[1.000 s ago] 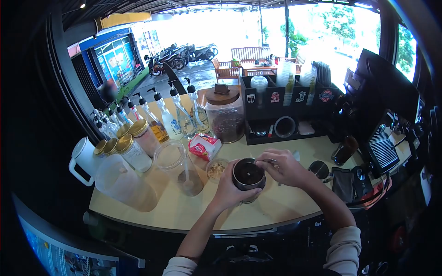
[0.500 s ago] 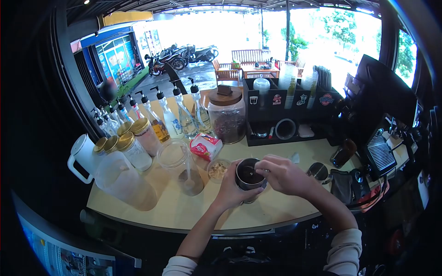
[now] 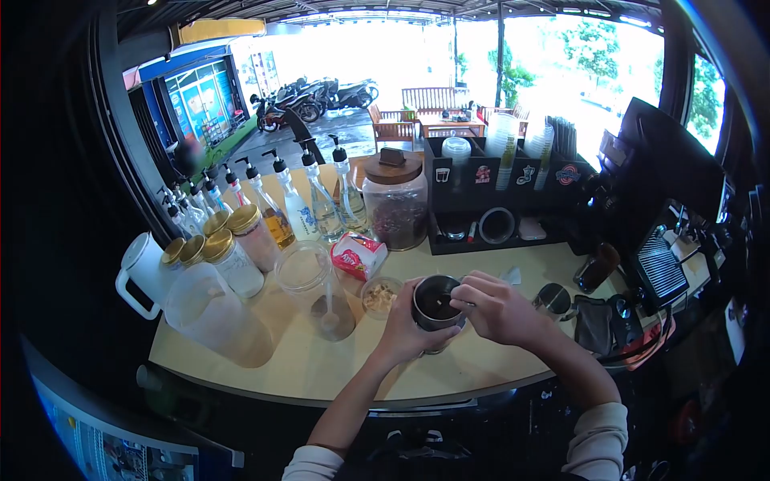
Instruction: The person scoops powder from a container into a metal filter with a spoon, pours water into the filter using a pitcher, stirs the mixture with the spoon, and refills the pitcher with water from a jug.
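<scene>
My left hand [image 3: 403, 335] is wrapped round the side of a dark metal cup [image 3: 434, 323], held above the counter with its mouth facing up. The inside of the cup looks dark, with a small bright glint. My right hand [image 3: 504, 311] is closed in a pinch over the cup's right rim; whatever its fingers hold is hidden. Just left of the cup sits a small clear bowl [image 3: 379, 298] with pale brown pieces in it. A tall clear plastic container [image 3: 303, 276] with a spoon [image 3: 330, 309] inside stands further left.
A red and white packet [image 3: 358, 256], a wooden-lidded jar [image 3: 395, 204], pump bottles [image 3: 327, 210] and gold-lidded jars [image 3: 238, 268] line the back left. A frosted pitcher [image 3: 204, 305] stands left. To the right are a metal jug [image 3: 553, 299], a black organiser [image 3: 505, 196] and an espresso machine [image 3: 664, 268].
My right hand has shifted slightly at the cup's rim, its fingers moving a little to the right. The cup stays in my left hand, almost in the same place.
</scene>
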A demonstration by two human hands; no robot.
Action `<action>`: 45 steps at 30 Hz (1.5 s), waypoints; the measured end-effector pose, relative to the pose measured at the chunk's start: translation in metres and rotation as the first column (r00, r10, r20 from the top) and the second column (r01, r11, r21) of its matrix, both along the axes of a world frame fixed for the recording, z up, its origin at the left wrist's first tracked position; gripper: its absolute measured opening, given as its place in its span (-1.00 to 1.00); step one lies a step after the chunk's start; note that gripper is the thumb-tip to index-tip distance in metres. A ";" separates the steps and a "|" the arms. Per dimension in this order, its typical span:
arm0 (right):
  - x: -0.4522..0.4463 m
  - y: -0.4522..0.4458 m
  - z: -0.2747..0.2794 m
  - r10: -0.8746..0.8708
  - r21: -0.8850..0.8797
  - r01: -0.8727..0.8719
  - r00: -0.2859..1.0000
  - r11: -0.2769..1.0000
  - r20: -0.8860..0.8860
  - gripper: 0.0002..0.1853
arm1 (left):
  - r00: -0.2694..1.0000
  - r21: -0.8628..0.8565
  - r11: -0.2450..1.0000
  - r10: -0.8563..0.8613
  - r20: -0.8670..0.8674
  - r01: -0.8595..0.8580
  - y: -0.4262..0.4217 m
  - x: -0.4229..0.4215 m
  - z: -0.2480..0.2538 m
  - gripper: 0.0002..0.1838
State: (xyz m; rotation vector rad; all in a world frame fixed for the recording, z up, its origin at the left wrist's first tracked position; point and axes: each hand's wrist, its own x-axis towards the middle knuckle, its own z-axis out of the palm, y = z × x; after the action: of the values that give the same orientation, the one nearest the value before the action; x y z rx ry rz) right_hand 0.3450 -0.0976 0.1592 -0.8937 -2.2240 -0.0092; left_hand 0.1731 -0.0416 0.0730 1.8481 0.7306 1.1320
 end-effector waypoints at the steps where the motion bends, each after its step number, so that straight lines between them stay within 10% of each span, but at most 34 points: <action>1: 0.000 0.002 -0.001 -0.005 0.026 0.005 1.000 1.000 0.005 -0.83 | 1.000 -0.008 1.000 -0.002 -0.002 0.002 -0.001 0.000 0.001 -0.15; 45: 0.006 0.003 -0.001 -0.058 -0.201 0.023 0.984 0.979 -0.170 -0.90 | 1.000 0.017 1.000 -0.015 0.024 0.015 0.001 0.001 -0.001 -0.15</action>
State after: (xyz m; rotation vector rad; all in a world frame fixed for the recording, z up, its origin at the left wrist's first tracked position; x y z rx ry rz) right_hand 0.3513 -0.0947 0.1581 -1.0070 -2.0670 0.2672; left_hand 0.1739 -0.0407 0.0716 1.8474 0.6942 1.1518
